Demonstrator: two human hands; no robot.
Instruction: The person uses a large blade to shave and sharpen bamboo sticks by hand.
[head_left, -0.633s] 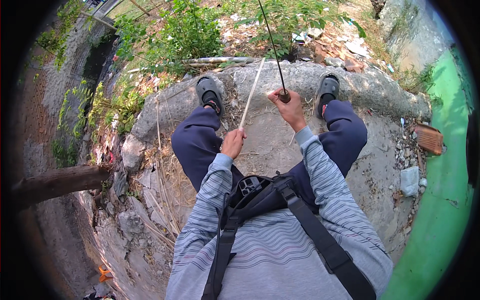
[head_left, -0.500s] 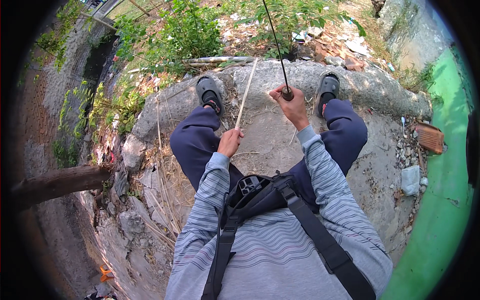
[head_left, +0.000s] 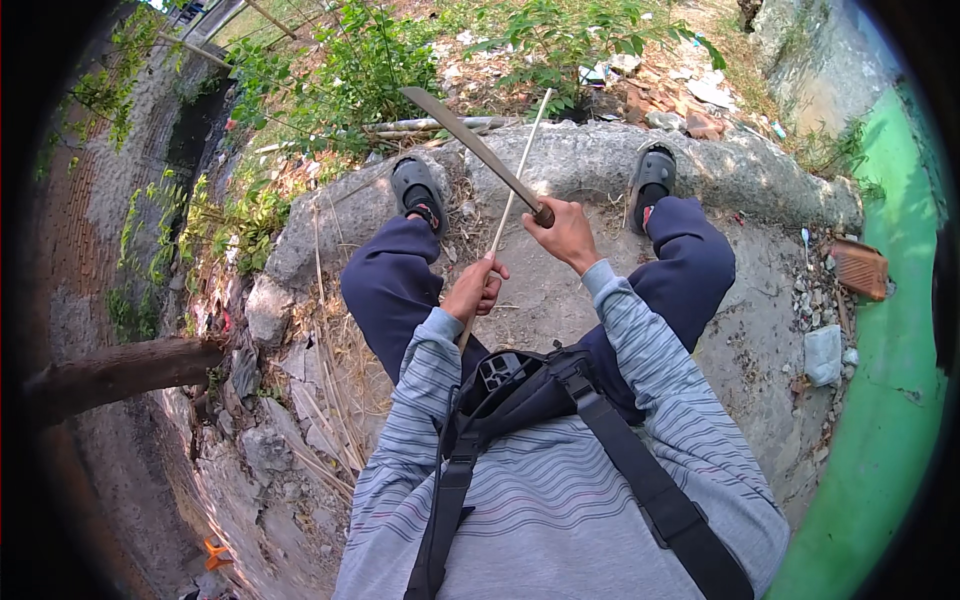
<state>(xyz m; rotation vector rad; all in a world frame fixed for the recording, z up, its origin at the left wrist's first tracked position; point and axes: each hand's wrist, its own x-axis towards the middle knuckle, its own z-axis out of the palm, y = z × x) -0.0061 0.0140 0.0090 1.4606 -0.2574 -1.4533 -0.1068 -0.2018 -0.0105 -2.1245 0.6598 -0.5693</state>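
My left hand is closed around a thin pale stick, perhaps a split bamboo strip. The stick slants up and to the right, and its short lower end shows below the hand. In my right hand is the wooden handle of a machete. Its long flat blade tilts up to the left with the broad side showing. In this view the blade crosses the stick just left of the handle; whether they touch I cannot tell.
Both my shoes, left and right, stand near a stone kerb. Long pale strips lie on the left. A log juts in there. A brown plastic basket lies by the green wall.
The machete has swung from upright and edge-on to leaning left across the stick. My right hand has come slightly down and left. The stick now leans further right, with its lower end showing.
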